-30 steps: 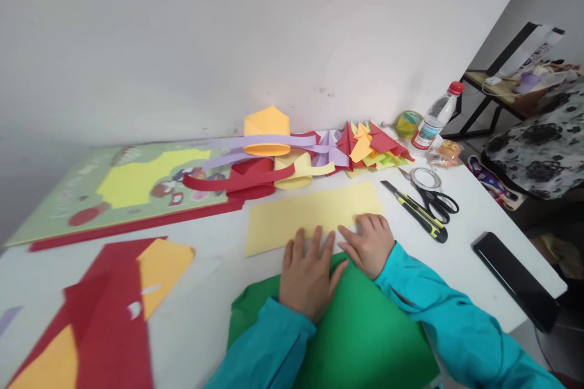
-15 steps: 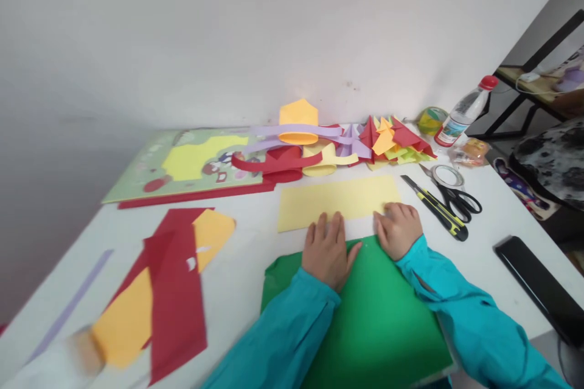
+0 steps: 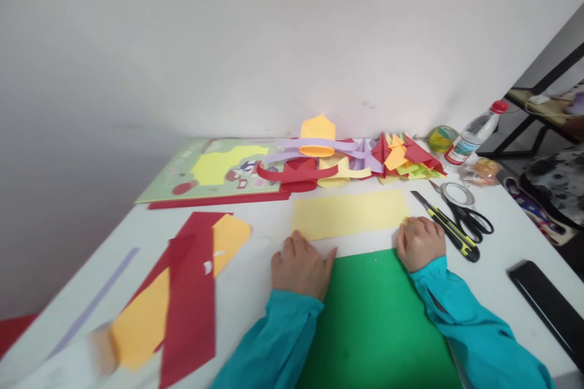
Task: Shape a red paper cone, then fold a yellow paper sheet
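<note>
A pale yellow paper strip (image 3: 351, 213) lies flat across the table in front of me. At its lower left corner rests my left hand (image 3: 302, 266), fingers slightly bent and thumb spread out to the right. My right hand (image 3: 420, 244) is closed, its curled fingers on the strip's lower right corner; the fingertips are partly hidden. Below the strip is a large green sheet (image 3: 374, 322), between my forearms and partly covered by my left hand and both sleeves.
A utility knife (image 3: 449, 228), scissors (image 3: 468, 219) and tape roll (image 3: 457, 194) lie right. A bottle (image 3: 474, 134) stands behind folded papers (image 3: 406, 158). Red paper (image 3: 189, 298) lies left, beside another person's blurred hand (image 3: 104, 349) at an orange paper piece (image 3: 143, 322). A black case (image 3: 545, 304) sits far right.
My left hand has slid left along the strip's lower edge to its corner. My right hand has curled more tightly at the right corner. The view has shifted slightly.
</note>
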`<state>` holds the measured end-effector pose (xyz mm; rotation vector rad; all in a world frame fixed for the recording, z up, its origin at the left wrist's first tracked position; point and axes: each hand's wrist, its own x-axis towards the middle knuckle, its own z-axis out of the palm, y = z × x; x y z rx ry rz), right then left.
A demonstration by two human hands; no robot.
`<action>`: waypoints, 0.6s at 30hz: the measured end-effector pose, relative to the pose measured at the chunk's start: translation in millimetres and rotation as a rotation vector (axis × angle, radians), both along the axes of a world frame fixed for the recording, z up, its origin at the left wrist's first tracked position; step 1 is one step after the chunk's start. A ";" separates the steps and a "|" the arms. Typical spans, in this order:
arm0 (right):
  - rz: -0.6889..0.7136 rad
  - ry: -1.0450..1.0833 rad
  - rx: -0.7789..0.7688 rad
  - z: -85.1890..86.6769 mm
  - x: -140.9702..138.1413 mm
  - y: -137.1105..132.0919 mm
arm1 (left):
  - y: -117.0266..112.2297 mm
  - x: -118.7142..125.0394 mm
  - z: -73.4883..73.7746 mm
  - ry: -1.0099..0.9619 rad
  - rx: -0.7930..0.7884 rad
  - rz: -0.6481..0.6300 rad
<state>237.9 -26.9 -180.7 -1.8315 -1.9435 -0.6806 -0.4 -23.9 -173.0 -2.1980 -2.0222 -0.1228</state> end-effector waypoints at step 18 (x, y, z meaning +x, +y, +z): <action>-0.066 0.055 0.013 -9.6 20.1 0.6 | 3.8 -9.9 7.4 0.143 -0.100 0.119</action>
